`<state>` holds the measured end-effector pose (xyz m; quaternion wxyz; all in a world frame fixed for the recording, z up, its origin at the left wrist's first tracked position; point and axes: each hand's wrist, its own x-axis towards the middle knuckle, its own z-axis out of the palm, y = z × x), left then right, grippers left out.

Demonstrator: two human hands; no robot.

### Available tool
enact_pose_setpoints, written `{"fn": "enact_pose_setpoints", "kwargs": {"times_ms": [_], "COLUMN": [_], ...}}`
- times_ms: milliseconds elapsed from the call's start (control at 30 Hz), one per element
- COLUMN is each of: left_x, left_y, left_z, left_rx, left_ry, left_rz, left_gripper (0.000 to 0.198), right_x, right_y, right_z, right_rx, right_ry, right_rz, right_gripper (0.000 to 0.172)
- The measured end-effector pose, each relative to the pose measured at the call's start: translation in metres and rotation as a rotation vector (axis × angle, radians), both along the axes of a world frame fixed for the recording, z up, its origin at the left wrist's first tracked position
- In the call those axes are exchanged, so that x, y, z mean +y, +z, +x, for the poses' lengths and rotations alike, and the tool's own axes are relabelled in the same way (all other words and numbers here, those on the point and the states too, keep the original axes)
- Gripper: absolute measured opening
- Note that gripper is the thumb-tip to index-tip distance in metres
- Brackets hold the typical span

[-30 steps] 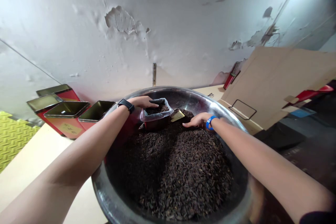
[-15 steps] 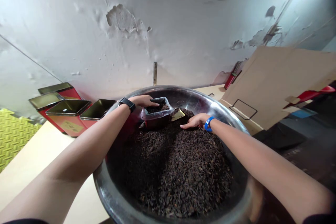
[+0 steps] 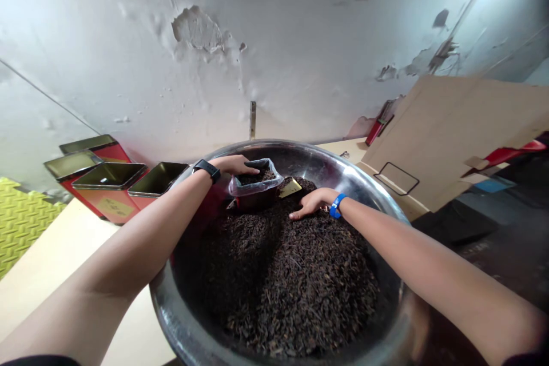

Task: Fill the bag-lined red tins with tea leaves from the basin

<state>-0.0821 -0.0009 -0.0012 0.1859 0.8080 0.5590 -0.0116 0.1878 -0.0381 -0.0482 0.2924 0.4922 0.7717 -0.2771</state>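
A wide metal basin (image 3: 388,197) holds a large heap of dark dried tea leaves (image 3: 309,286). At its far side stands a red tin (image 3: 255,201) with a clear plastic bag (image 3: 257,186) lining it and tea leaves inside. My left hand (image 3: 235,164) grips this tin at its left rim, its fingers reaching over the opening. My right hand (image 3: 312,203) is dug into the heap to the right of the tin; its thumb is stretched out, while the other fingers are mostly hidden. A flat yellow piece (image 3: 290,187) lies on the leaves between tin and right hand.
Several open red tins (image 3: 112,174) stand left of the basin on a pale table (image 3: 81,263). A large cardboard box (image 3: 454,131) is at the right, with a black wire frame (image 3: 397,178) against it. The peeling wall (image 3: 300,68) rises behind the basin.
My right hand has moved slightly left and down, deeper into the tea leaves. My left hand and the lined tin have barely shifted.
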Motion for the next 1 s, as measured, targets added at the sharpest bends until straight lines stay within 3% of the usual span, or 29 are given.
{"fn": "enact_pose_setpoints", "kwargs": {"times_ms": [200, 433, 533, 633, 833, 933, 1000], "left_x": [0.003, 0.005, 0.004, 0.003, -0.001, -0.003, -0.003], "left_y": [-0.002, -0.008, -0.008, -0.008, -0.005, -0.002, 0.000], "left_z": [-0.001, -0.002, -0.001, -0.002, 0.000, 0.002, 0.002], "left_rx": [0.020, -0.013, -0.059, -0.078, -0.044, -0.018, -0.020], "left_ry": [-0.003, 0.015, 0.024, 0.018, 0.006, -0.013, -0.036], "left_rz": [0.014, 0.033, 0.009, -0.004, 0.010, -0.006, -0.023], "left_gripper": [0.068, 0.067, 0.063, 0.061, 0.062, 0.064, 0.063], "right_x": [-0.016, -0.055, -0.064, -0.070, -0.082, -0.081, -0.079], "right_y": [-0.002, -0.008, -0.005, -0.001, 0.012, 0.017, 0.018], "right_z": [-0.031, -0.084, -0.089, -0.090, -0.090, -0.086, -0.083], "right_rx": [0.117, 0.349, 0.383, 0.364, 0.341, 0.357, 0.349], "right_ry": [0.115, 0.374, 0.452, 0.508, 0.619, 0.663, 0.675], "right_rz": [0.006, -0.066, -0.058, -0.032, -0.139, -0.148, -0.045], "right_gripper": [0.089, 0.084, 0.083, 0.095, 0.097, 0.091, 0.077]}}
